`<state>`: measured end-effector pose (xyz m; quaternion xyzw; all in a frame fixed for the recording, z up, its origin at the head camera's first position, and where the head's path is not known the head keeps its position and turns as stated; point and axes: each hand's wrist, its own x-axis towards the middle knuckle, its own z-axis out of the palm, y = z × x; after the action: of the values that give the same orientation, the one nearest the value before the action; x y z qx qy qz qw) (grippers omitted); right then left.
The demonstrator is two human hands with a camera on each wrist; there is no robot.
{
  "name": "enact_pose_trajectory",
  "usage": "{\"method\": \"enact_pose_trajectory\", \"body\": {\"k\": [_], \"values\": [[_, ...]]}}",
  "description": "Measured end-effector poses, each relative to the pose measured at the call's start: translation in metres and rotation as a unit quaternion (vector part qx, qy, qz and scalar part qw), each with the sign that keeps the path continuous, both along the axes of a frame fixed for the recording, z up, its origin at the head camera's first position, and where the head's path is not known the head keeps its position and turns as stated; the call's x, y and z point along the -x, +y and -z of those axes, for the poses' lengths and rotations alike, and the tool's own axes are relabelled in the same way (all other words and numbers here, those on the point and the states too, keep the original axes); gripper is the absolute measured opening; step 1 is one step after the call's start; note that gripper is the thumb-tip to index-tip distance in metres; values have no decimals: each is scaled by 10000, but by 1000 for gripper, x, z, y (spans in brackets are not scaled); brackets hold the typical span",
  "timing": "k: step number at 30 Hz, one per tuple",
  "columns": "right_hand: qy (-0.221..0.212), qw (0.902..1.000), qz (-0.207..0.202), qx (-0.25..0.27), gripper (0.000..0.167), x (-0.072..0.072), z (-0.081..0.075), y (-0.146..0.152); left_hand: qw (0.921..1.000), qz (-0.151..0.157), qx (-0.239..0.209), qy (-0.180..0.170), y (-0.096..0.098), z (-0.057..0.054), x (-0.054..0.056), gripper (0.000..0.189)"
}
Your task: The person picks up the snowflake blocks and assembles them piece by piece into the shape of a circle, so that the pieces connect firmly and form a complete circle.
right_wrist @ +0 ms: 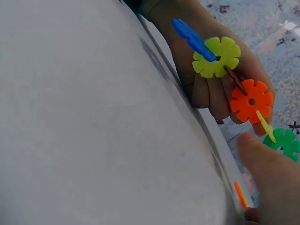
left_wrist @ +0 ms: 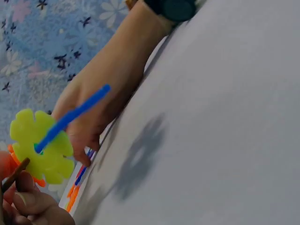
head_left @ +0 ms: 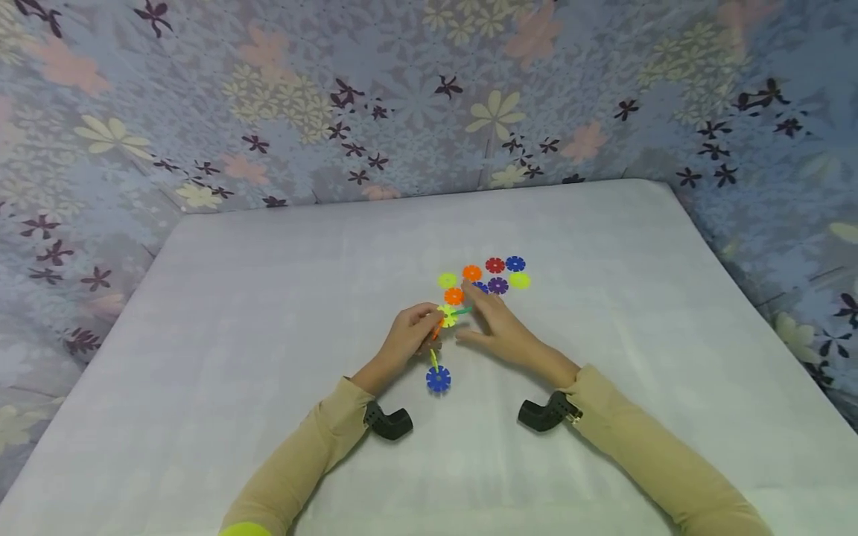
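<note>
My left hand (head_left: 402, 339) pinches a chain of slotted flower-shaped plastic discs near its middle. From the near end the chain runs blue disc (head_left: 439, 381), yellow disc (right_wrist: 206, 68), brown disc (right_wrist: 235, 80), orange disc (right_wrist: 242, 107), a second yellow disc (head_left: 445, 320) and green disc (right_wrist: 291, 136). They are slotted together edge to edge at turned angles. Beyond the green end, my right hand (head_left: 506, 335) reaches over the loose discs, thumb and index finger spread apart. Its index fingertip overlaps a loose blue disc (head_left: 481, 286), partly hidden by the finger.
Around that fingertip lie more loose discs: purple (head_left: 498, 290), red (head_left: 491, 261), orange (head_left: 472, 269), another orange (head_left: 453, 301), yellow-green ones and a further blue (head_left: 515, 260). A white cloth (head_left: 268, 298) covers the table, with flowered fabric (head_left: 402, 89) behind. Each wrist carries a black mount.
</note>
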<state>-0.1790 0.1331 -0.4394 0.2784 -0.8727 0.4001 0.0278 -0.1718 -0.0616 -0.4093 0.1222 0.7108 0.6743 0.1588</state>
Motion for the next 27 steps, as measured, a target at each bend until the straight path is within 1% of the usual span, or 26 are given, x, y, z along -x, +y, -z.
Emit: {"method": "enact_pose_trajectory", "body": {"k": [1, 2, 3, 5, 10, 12, 14, 16, 17, 19, 21, 23, 25, 26, 27], "values": [[23, 9994, -92, -335, 77, 0, 1, -1, 10000, -85, -26, -27, -2, -3, -1, 20], [102, 9980, -200, -591, 78, 0, 1, -1, 9998, -138, -81, -83, -3, -6, -2, 20], [235, 9961, -286, -805, 76, 0, 1, -1, 9997, -169, -134, -130, -3, -8, -3, 20], [553, 9919, -316, -1095, 70, -1, 2, 0, 9994, -192, -194, -216, -3, -9, -3, 21], [1243, 9864, -196, -1053, 40, -1, 1, 7, 9989, -344, -250, -217, 0, -10, -2, 24], [1532, 9826, -160, -1041, 30, -1, 0, 8, 9986, -400, -270, -237, 1, -10, -2, 24], [1725, 9802, -210, -952, 24, -1, 0, 8, 9985, -411, -247, -272, 1, -10, -1, 24], [1808, 9798, -219, -821, 20, 0, -1, 7, 9986, -397, -203, -293, 0, -10, -1, 24], [1764, 9813, -227, -738, 19, 0, -1, 6, 9986, -392, -192, -298, 0, -11, -1, 24], [1524, 9868, -156, -531, 18, 0, -2, 5, 9987, -389, -158, -271, -1, -11, -1, 23], [1103, 9934, 89, -302, 22, -1, -2, 4, 9989, -377, -160, -237, -2, -11, -1, 23], [595, 9971, 462, 143, 25, -2, -3, 3, 9988, -377, -191, -248, -2, -11, -1, 22], [57, 9938, 820, 748, 24, -3, -2, 4, 9987, -369, -236, -273, -3, -10, -1, 22], [-286, 9881, 939, 1180, 22, -4, -2, 4, 9985, -369, -264, -301, -3, -10, 0, 21], [-596, 9793, 1037, 1632, 19, -4, -2, 5, 9984, -375, -273, -333, -3, -9, 0, 21]]}}
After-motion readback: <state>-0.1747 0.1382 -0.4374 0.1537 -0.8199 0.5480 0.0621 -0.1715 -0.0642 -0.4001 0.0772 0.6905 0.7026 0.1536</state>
